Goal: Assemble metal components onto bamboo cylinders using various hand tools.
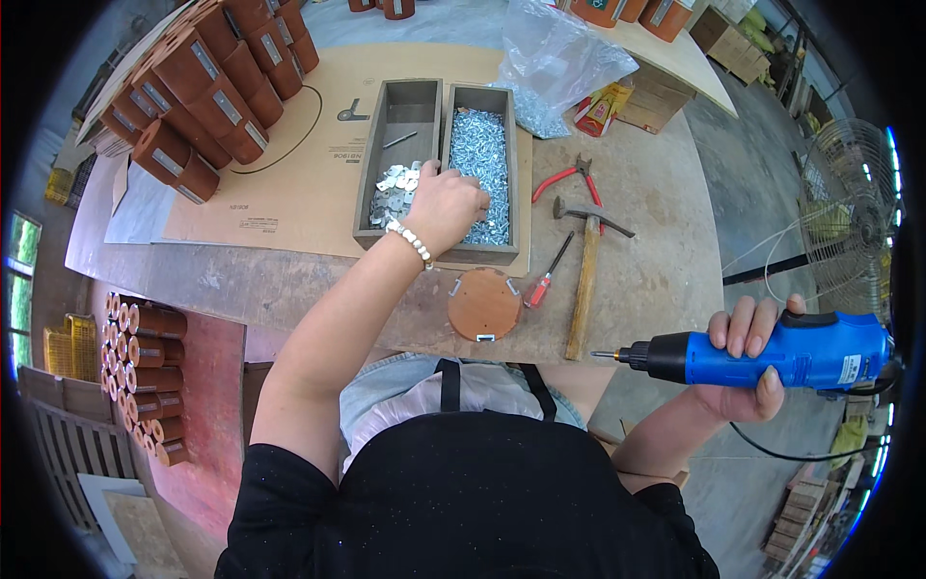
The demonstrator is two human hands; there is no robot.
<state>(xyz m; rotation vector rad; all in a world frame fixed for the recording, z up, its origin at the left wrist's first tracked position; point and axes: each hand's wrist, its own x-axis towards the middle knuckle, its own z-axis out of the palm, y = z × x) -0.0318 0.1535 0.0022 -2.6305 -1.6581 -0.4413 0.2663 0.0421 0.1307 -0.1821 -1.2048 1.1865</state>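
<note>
My right hand (pixel 748 352) is wrapped round a blue electric screwdriver (pixel 810 349), its bit pointing left beyond the table's front edge. My left hand (pixel 446 207), with a white bead bracelet at the wrist, reaches into a two-part grey box (pixel 436 253). Its curled fingers dip toward many small silver screws (pixel 479 145) in the right compartment; the fingertips are hidden. Flat metal plates (pixel 391 198) and a thin metal bit (pixel 399 139) lie in the left compartment. Nearer me, a round brown piece (pixel 484 304) with small metal brackets at its rim sits at the table edge.
Right of the box lie red-handled pliers (pixel 569 178), a hammer (pixel 585 280) and a red-handled screwdriver (pixel 550 272). A clear plastic bag (pixel 559 58) stands behind. Brown cylinders (pixel 207 82) are stacked at far left, more (pixel 154 376) below. A fan (pixel 839 203) stands right; a black cord (pixel 791 455) trails.
</note>
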